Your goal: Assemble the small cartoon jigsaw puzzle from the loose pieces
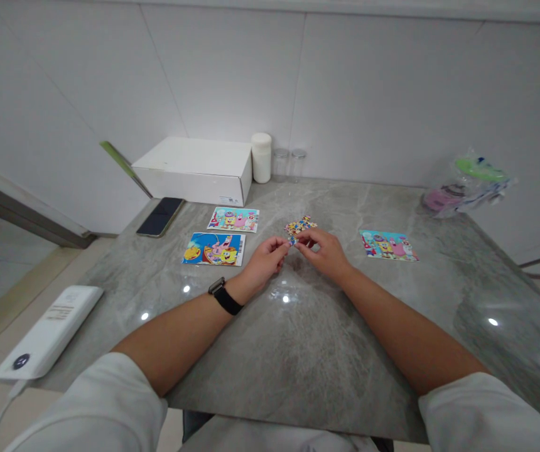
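Note:
My left hand [266, 260] and my right hand [323, 252] meet over the middle of the grey table. Their fingertips pinch a small blue jigsaw piece [292, 240] between them. Just beyond my fingers lies a pile of colourful jigsaw pieces [301, 225], partly covered by my right hand. Left of my left hand are two cartoon picture cards, a blue one [214, 249] nearer me and a light-blue one [233, 219] behind it. Another cartoon card [388, 245] lies to the right of my right hand.
A white box [194, 166], a white bottle [261, 158] and two glass jars [289, 164] stand along the wall. A phone [161, 217] lies at the left. A white power bank [51, 329] with a cable sits at the left edge, and a plastic bag [468, 185] at the back right.

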Motion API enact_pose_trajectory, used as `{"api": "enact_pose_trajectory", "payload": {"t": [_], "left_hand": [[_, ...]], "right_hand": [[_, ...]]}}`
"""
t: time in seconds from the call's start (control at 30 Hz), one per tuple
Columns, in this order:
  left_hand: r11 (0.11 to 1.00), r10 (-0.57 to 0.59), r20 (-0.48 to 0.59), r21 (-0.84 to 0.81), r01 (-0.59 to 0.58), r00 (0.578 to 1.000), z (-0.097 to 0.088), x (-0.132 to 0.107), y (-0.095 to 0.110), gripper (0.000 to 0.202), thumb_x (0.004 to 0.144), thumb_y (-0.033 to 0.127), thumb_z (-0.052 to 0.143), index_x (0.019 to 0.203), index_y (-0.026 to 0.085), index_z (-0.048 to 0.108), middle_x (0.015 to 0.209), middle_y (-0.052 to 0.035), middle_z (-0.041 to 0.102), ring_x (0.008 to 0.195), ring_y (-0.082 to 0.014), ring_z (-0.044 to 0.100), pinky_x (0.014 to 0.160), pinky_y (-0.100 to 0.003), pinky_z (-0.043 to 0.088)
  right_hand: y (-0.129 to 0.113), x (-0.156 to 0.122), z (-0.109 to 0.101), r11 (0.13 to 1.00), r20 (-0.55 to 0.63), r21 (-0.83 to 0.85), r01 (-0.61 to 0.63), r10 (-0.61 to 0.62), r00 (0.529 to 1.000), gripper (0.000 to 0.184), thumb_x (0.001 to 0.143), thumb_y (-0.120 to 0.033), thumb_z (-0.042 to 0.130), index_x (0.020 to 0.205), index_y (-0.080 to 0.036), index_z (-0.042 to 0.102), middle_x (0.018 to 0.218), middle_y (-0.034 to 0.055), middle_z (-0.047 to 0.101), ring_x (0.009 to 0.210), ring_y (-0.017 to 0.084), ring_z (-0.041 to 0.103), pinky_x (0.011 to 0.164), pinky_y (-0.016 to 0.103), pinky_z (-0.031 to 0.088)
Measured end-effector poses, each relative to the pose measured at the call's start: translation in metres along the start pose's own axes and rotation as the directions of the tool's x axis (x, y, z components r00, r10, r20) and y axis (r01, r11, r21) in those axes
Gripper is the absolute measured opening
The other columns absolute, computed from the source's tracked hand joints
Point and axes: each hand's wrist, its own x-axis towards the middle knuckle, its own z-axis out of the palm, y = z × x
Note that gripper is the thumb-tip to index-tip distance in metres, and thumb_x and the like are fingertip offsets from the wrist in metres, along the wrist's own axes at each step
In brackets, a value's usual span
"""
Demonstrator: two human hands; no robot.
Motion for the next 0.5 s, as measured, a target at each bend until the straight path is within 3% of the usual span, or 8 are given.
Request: {"api": "enact_pose_trajectory", "payload": {"t": [0.5], "left_hand": [[1.000, -0.020, 0.009, -0.014, 0.020, 1.000, -0.0001, -0.0009, 0.0007, 0.034, 0.081, 0.045, 0.078, 0.092, 0.019, 0.061, 0.067, 0.0064, 0.051, 0.047, -0.0048, 0.040, 0.043, -0.019, 0.025]], "right_hand": [[0.0006, -0.0014, 0.0026, 1.000, -0.012, -0.006, 0.011, -0.011, 1.000, 0.010, 0.088, -0.033, 0.073, 0.092, -0.024, 0.075, 0.087, 0.0044, 0.077, 0.074, 0.019, 0.068, 0.072, 0.034, 0.056]]}}
